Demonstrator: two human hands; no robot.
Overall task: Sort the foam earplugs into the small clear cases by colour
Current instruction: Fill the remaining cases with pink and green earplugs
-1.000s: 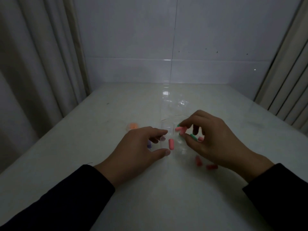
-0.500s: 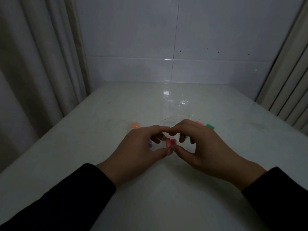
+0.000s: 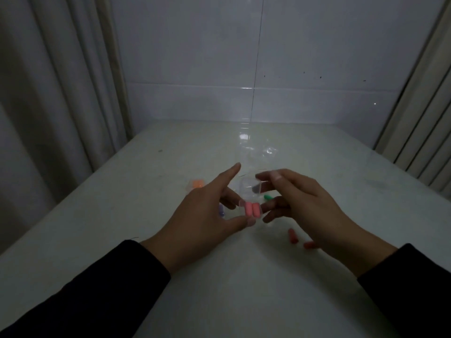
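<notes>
My left hand (image 3: 202, 215) holds a small clear case (image 3: 251, 203) just above the counter (image 3: 219, 289), thumb under its near edge, middle fingers behind it, forefinger pointing free. Two pink earplugs (image 3: 325, 210) lie side by side in its lower half. The lid stands raised, and my right hand (image 3: 310, 208) pinches its top edge between thumb and forefinger.

Loose stock noted: two red earplugs (image 3: 292, 235) on the counter beside and partly under my right hand, a green earplug (image 3: 268, 197) beyond the case, a purple earplug (image 3: 221, 210) partly hidden behind my left hand. A second case holding orange earplugs (image 3: 197, 183) sits further back on the left. A dark item behind the lid cannot be identified in this light.

Assessed step: closing the lid on the pink pair.

Risks: the plugs lie near the rim, so a tilted case could spill them, or foam could catch in the seam and stop the lid latching. In this dim light red and pink read close; mis-sorting is likely. My right wrist could sweep the red pair away.
</notes>
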